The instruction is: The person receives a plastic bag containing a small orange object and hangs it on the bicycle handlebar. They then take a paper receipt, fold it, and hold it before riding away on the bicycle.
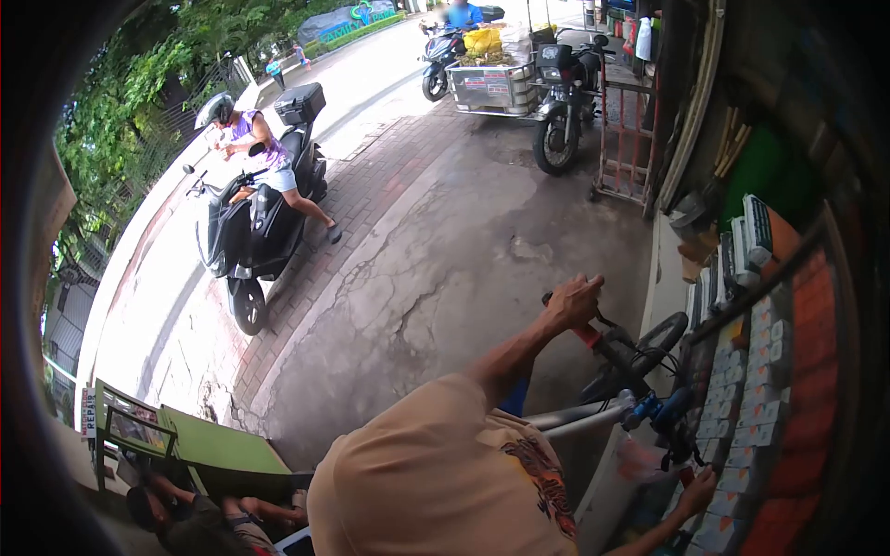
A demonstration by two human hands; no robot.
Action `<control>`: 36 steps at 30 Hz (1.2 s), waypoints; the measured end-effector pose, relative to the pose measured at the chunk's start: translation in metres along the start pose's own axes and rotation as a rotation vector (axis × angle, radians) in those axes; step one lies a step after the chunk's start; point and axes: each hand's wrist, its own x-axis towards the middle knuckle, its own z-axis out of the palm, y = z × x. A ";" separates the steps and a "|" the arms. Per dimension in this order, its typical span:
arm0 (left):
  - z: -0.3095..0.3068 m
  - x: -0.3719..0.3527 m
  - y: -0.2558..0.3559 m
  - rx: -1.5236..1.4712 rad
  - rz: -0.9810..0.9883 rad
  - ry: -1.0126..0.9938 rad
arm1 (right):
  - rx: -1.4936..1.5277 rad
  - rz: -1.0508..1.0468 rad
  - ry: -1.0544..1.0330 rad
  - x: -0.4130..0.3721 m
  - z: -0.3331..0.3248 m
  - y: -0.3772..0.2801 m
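Observation:
My left hand is closed around the left end of a bicycle handlebar, with a bit of red grip showing beside it. Lower right, my right hand holds the other handlebar end, its fingers partly hidden. Between them are blue fittings and a clear plastic bag. The pale bicycle frame runs back toward my tan shirt. Beyond the bar, the front wheel stands close to a shop display.
Stacked small boxes line the display on the right. A person on a black scooter is at the left roadside. A motorcycle with a loaded sidecar stands ahead. People sit near a green panel, lower left.

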 end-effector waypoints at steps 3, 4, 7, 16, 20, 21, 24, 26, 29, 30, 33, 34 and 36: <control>0.006 0.006 -0.006 0.023 0.032 -0.012 | 0.065 -0.017 0.053 -0.015 -0.020 -0.027; 0.004 0.008 -0.007 0.022 0.046 -0.004 | 0.078 -0.016 0.066 -0.018 -0.023 -0.033; 0.000 0.009 -0.007 0.029 0.024 -0.012 | 0.057 0.034 0.043 -0.022 -0.030 -0.044; -0.004 0.012 -0.021 -0.040 0.066 0.046 | -0.004 0.098 -0.035 -0.009 -0.010 -0.030; -0.012 0.014 -0.031 -0.089 0.093 0.085 | -0.031 0.158 -0.054 -0.012 -0.013 -0.047; -0.013 0.016 -0.034 -0.092 0.100 0.108 | -0.029 0.164 -0.050 -0.012 -0.013 -0.049; -0.015 0.020 -0.039 -0.117 0.107 0.210 | -0.049 0.176 -0.045 -0.014 -0.017 -0.062; -0.017 0.022 -0.046 -0.144 0.098 0.270 | -0.063 0.163 -0.026 -0.013 -0.014 -0.070; -0.013 0.029 -0.060 -0.213 0.134 0.346 | -0.087 0.147 0.030 -0.015 -0.005 -0.069; -0.001 0.035 -0.074 -0.249 0.179 0.385 | -0.107 0.152 0.043 -0.015 -0.004 -0.071; -0.006 0.041 -0.076 -0.225 0.130 0.337 | -0.140 0.183 0.062 -0.012 0.004 -0.071; -0.009 0.041 -0.076 -0.195 0.079 0.292 | -0.149 0.194 0.062 -0.012 0.004 -0.076; -0.005 0.047 -0.083 -0.203 0.083 0.300 | -0.139 0.215 0.094 -0.019 0.001 -0.092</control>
